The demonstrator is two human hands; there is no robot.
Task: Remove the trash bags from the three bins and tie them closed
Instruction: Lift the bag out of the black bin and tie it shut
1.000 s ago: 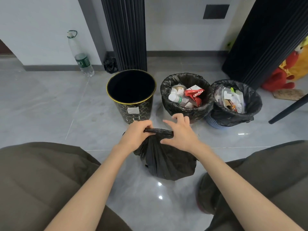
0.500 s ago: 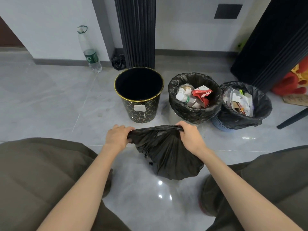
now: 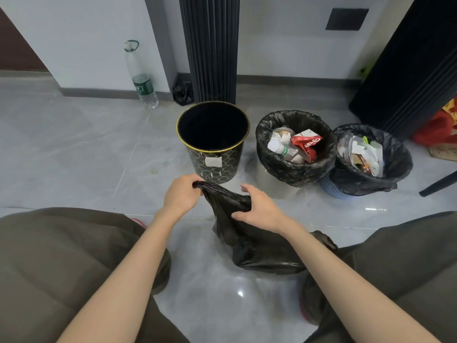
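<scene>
Black, thin, crinkled plastic: the removed trash bag (image 3: 254, 241) slumps on the glossy grey tile floor (image 3: 86, 157) between the person's knees, its body wrinkled and faintly shiny, its mouth drawn up into a twisted neck. The left hand (image 3: 181, 194) grips the end of that neck, fingers curled tight round it. The right hand (image 3: 259, 209) takes the neck lower down between thumb and fingers, the fingers only slightly bent.

Just beyond the hands stands the bare bin (image 3: 212, 167), a round tapered bucket, black with a fine gold lattice pattern and a gold rim, nothing showing in its dark inside. To its right is the middle bin's bag (image 3: 291, 169), rumpled black film folded over the rim and full of rubbish: a clear plastic bottle (image 3: 278, 147) with a white cap, and a crushed red carton (image 3: 306, 144). Furthest right, a blue woven basket (image 3: 331, 189) carries the third bag (image 3: 395, 164), holding pale paper and plastic scraps.

A white sticker (image 3: 213, 161) on the bare bin appears blank. The red carton bears white letters too broken by creases to read. A tall clear water bottle (image 3: 142, 78) by the wall wears a green label whose print is too small to make out. Beside it a small black bundle (image 3: 183, 95) sits at the foot of a ribbed black column (image 3: 210, 45).
</scene>
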